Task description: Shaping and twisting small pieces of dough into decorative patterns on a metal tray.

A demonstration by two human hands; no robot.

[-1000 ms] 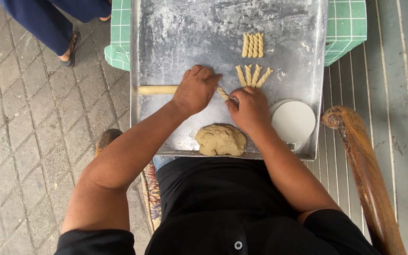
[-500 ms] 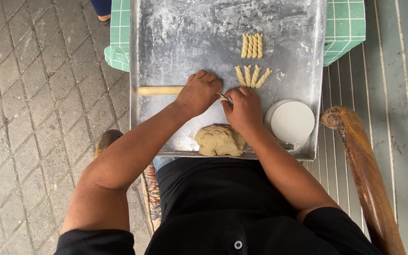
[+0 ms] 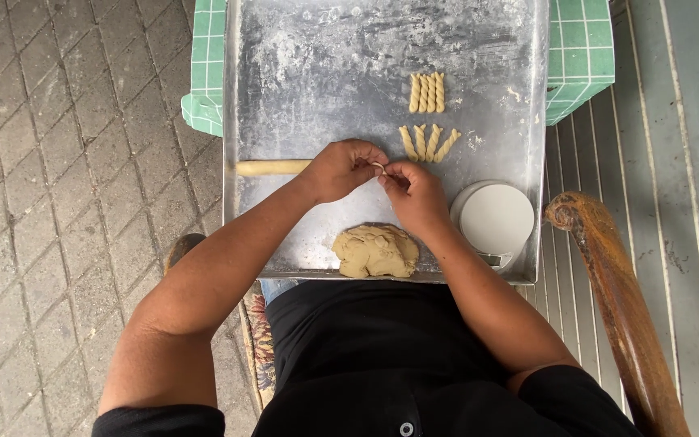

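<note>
Head view: left hand [image 3: 341, 168] and right hand [image 3: 414, 193] pinching dough strip [image 3: 379, 166].

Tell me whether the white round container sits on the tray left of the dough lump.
No, the white round container sits on the metal tray to the right of the dough lump, near the right hand.

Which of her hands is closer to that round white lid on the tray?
The right hand: it sits just left of the white lid. The left hand is farther left, beyond the right one.

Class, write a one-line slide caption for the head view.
Both hands, left and right, pinch a small dough piece over a floured metal tray.
</note>
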